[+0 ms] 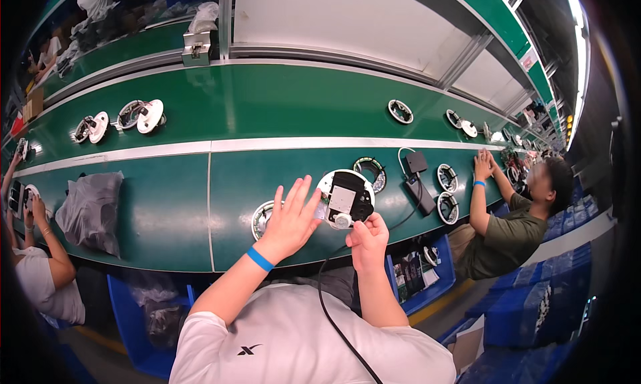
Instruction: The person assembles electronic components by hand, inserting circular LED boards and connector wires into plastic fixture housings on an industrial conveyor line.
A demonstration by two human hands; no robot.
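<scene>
A round white housing (325,181) with a black inner part and a pale square plate is tilted up above the green bench. My right hand (369,238) pinches its lower right edge between thumb and fingers. My left hand (288,217) lies flat with fingers stretched at the housing's left side, beside a small clear piece (320,209); whether it touches the housing I cannot tell. Partly behind my left hand sits a white ring (259,222) on the bench. A dark ring with a lit-looking inner band (378,170) lies just beyond the housing.
To the right are a black adapter box (419,196) with a cable and two white rings (447,209). A grey plastic bag (90,214) lies left. On the far belt (280,107) are several ring parts. Blue bins (427,294) hang below the bench edge. Co-workers sit on both sides.
</scene>
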